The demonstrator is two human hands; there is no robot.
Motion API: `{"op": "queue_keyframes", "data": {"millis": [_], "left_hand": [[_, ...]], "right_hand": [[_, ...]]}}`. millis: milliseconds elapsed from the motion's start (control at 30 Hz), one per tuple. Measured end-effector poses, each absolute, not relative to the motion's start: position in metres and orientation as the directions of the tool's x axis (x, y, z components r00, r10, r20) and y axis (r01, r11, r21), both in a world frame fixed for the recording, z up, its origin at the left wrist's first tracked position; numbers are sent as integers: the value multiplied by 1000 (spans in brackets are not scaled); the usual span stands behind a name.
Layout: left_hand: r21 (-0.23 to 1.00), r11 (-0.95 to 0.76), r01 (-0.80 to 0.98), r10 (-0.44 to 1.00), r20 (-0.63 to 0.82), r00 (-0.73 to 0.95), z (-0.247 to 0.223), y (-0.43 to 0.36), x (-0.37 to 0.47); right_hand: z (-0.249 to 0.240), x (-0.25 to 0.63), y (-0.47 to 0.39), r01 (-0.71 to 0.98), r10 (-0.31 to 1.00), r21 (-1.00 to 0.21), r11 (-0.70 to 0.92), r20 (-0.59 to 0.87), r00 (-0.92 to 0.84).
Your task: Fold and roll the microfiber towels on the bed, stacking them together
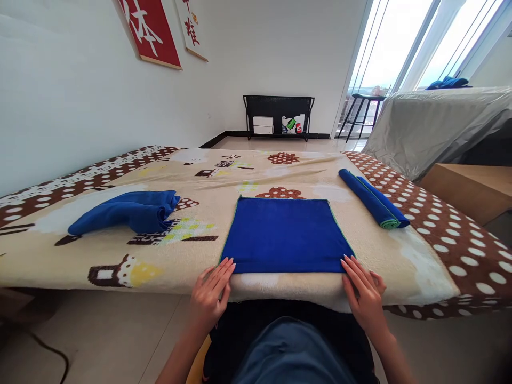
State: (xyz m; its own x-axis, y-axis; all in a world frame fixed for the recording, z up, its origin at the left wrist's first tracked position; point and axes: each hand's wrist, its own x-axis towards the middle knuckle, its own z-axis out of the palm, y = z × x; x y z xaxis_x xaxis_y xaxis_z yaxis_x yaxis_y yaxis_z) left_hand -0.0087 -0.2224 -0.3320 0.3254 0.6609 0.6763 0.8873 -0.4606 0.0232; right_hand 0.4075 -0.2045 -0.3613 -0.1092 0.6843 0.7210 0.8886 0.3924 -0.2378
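A blue towel (pixel 286 232) with green edging lies flat in front of me, its near edge running straight between my hands. On its near left corner rest the outstretched fingers of my left hand (pixel 212 290). My right hand (pixel 363 288) lies the same way on the near right corner, fingers straight and flat. To the right is a rolled blue towel (pixel 372 198), its green spiral end facing me. At the left, a loosely folded blue cloth (pixel 128 210) lies in a soft heap.
Everything lies on a cream patterned blanket (pixel 256 290) with brown dotted borders. A cardboard box (pixel 472 186) and a plastic-covered piece of furniture (pixel 444 122) stand at the right. Behind are a black rack (pixel 279 106) and a stool (pixel 362 112).
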Motion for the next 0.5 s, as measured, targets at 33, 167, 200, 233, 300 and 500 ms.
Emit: {"op": "queue_keyframes", "data": {"millis": [33,167,200,233,300,500], "left_hand": [[52,-455,889,669,679,303,-331,-222,-12],[158,-432,888,709,668,226,-326,-222,-18],[177,-430,885,716,664,215,-325,-222,-19],[196,-431,881,722,661,206,-325,-221,-20],[235,-434,870,730,657,188,-325,-220,-23],[292,-349,891,745,663,75,-330,-215,-34]], "right_hand": [[-361,412,-204,890,688,-251,381,720,-92],[-359,427,-202,898,695,-297,323,719,-12],[-358,431,-201,900,696,-303,314,718,-2],[-358,434,-200,899,698,-306,312,716,2],[-357,439,-199,896,705,-310,318,710,-5],[-359,441,-191,915,681,-306,262,731,50]]}}
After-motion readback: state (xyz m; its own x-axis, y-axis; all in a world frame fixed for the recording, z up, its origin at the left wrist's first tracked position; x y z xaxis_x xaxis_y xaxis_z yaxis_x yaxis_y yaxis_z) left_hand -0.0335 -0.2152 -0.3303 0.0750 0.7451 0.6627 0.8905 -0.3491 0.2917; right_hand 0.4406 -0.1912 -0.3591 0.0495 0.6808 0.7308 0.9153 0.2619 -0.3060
